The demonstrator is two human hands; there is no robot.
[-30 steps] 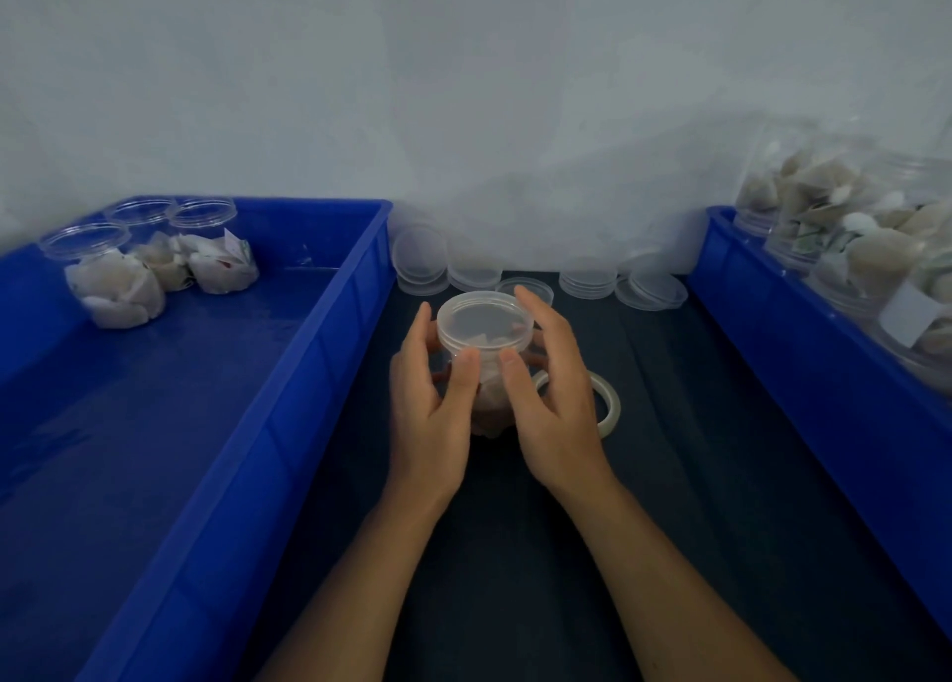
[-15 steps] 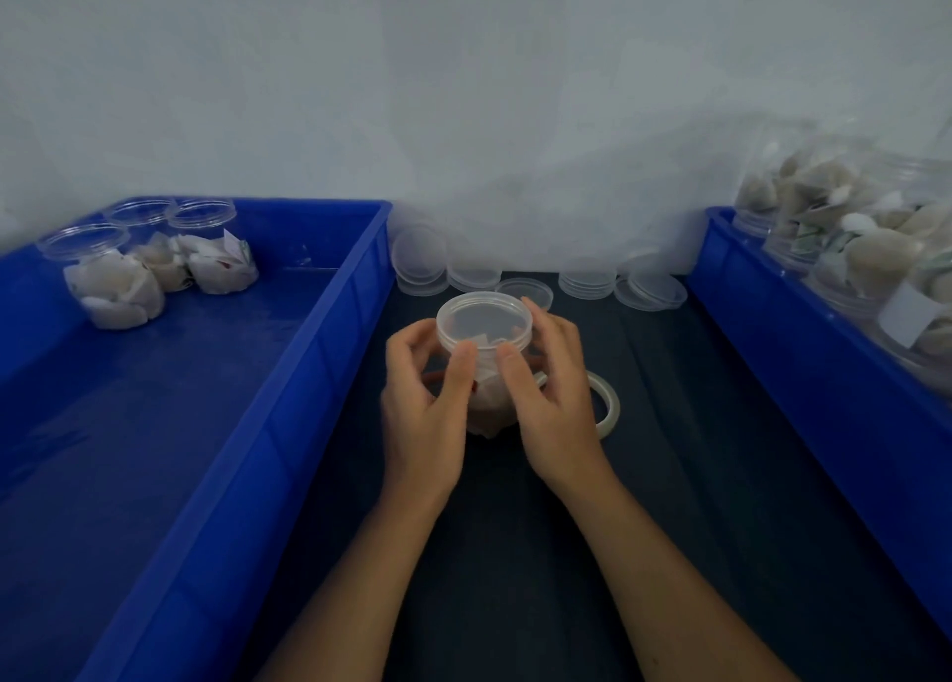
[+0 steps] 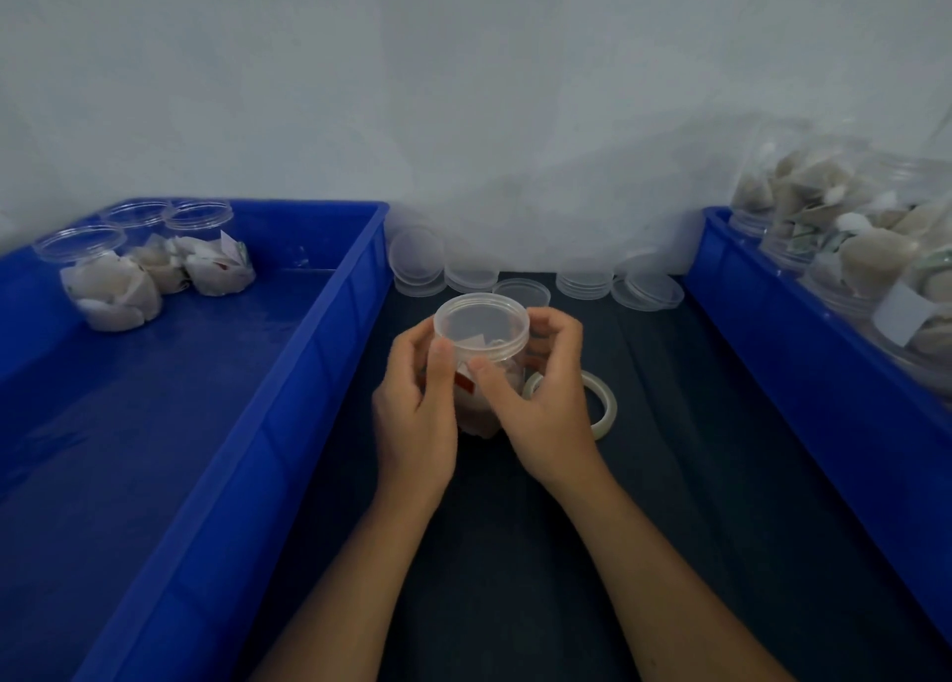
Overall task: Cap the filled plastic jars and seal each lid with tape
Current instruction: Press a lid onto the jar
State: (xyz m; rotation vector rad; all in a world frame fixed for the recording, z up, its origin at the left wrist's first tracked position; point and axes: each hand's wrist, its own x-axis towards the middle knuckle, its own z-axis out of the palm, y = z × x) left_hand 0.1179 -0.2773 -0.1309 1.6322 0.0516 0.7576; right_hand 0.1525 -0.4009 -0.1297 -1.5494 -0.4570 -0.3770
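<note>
A clear plastic jar [image 3: 481, 341] filled with pale packets stands on the dark mat in the middle, a clear lid on its top. My left hand [image 3: 417, 413] grips its left side, thumb on the front just below the lid. My right hand [image 3: 546, 403] curls round its right side, thumb on the front too. A roll of clear tape [image 3: 600, 403] lies flat on the mat just right of the jar, partly behind my right hand.
A blue bin [image 3: 309, 372] on the left holds three capped jars [image 3: 113, 290] at its far corner. A blue bin [image 3: 803, 372] on the right holds several filled jars [image 3: 855, 259]. Stacks of loose clear lids [image 3: 582, 282] line the wall.
Both hands' fingers, straighter a second ago, have curled in round the jar. The jar stays at the same spot beside the tape roll.
</note>
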